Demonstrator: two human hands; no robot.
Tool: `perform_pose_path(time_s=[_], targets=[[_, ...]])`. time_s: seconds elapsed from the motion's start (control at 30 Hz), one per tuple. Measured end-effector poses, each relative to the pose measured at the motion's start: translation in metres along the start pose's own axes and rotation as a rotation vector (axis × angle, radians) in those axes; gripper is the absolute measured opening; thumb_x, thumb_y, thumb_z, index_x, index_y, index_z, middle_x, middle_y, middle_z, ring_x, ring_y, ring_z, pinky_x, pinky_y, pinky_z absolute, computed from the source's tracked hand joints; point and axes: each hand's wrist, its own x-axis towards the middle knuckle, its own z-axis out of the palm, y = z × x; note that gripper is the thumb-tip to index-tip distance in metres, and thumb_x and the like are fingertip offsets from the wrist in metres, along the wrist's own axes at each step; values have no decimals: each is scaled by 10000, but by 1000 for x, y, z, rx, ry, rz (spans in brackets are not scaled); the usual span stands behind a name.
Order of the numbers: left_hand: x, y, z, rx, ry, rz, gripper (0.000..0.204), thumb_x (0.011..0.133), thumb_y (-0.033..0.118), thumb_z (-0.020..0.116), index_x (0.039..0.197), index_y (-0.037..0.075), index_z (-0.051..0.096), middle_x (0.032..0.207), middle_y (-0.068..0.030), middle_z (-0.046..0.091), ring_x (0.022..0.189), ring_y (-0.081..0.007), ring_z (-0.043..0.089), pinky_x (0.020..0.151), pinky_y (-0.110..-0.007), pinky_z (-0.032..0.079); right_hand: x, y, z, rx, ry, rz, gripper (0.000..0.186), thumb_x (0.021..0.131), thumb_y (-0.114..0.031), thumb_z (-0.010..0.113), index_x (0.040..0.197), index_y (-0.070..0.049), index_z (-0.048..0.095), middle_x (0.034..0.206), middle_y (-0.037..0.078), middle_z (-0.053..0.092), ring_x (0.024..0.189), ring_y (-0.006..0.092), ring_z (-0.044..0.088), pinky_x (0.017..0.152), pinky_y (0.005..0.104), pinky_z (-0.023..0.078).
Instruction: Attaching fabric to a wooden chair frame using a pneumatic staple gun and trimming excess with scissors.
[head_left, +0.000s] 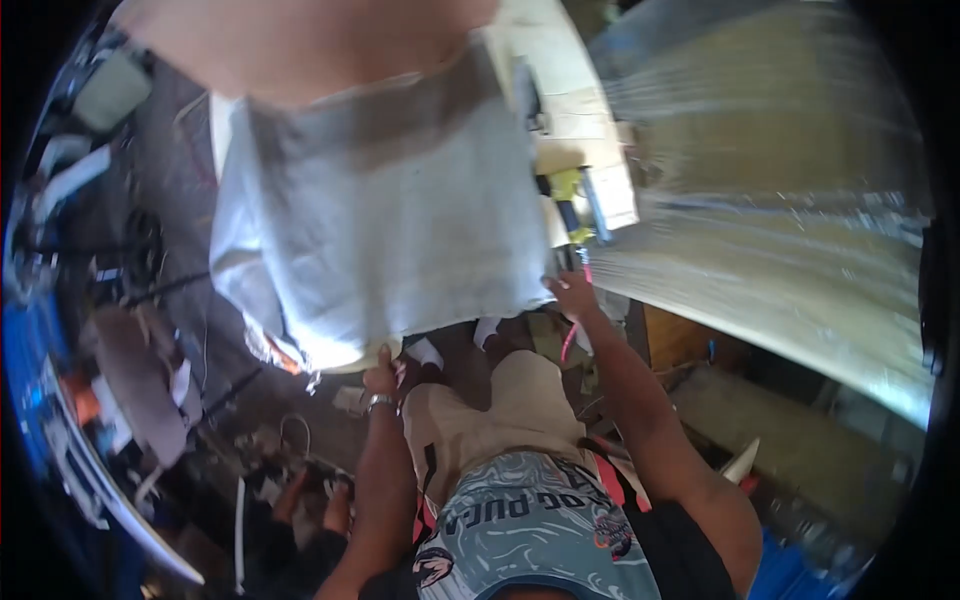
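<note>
A wide piece of pale grey-white cloth hangs in front of me, its near edge curving down over my legs. On that edge, left of the middle, my left hand is closed with its thumb on top; a metal band circles the wrist. My right hand pinches the cloth's right corner. Brownish-pink material covers the cloth's far end. Close beyond my right hand lies a yellow-green and black tool, with a pink cord hanging below.
A pale board or table surface runs under the cloth's right side. Farther right stands a large plastic-wrapped block. A brown padded seat and assorted clutter fill the left. Another person's limbs show at lower left.
</note>
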Motion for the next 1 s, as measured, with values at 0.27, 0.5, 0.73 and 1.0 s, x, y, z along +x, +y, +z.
perform_pose_path(time_s=[0.27, 0.5, 0.73, 1.0], targets=[[7, -38, -99, 1408, -354, 335, 479, 940, 409, 676, 1121, -33, 708, 943, -165, 740, 754, -316, 688, 739, -447, 581, 42, -16, -40, 27, 269, 61, 283, 978, -268, 605, 1150, -82, 732, 1131, 181, 743, 1114, 384, 693, 963, 468, 544], [-50, -90, -186, 126, -113, -367, 164, 973, 300, 546, 999, 165, 635, 870, -6, 524, 739, -137, 509, 603, -317, 428, 268, -76, -44, -164, 223, -177, 368, 985, -196, 543, 1312, -62, 645, 1203, 231, 707, 1153, 416, 666, 987, 494, 535], [-184, -108, -147, 641, -26, 41, 206, 1014, 212, 679, 1115, 37, 719, 887, -20, 702, 707, -106, 621, 569, -262, 469, 384, -85, -37, -330, 117, 15, 504, 947, -456, 590, 1245, -56, 661, 1148, 238, 725, 1100, 442, 698, 977, 550, 550], [-119, -4, -130, 501, 502, 248, 378, 1012, 406, 648, 1144, 63, 733, 1008, -151, 764, 922, -272, 737, 830, -409, 563, 411, -54, -69, -112, -228, -133, 294, 901, -317, 618, 779, -71, 723, 631, 59, 621, 549, 153, 567, 494, 346, 425]])
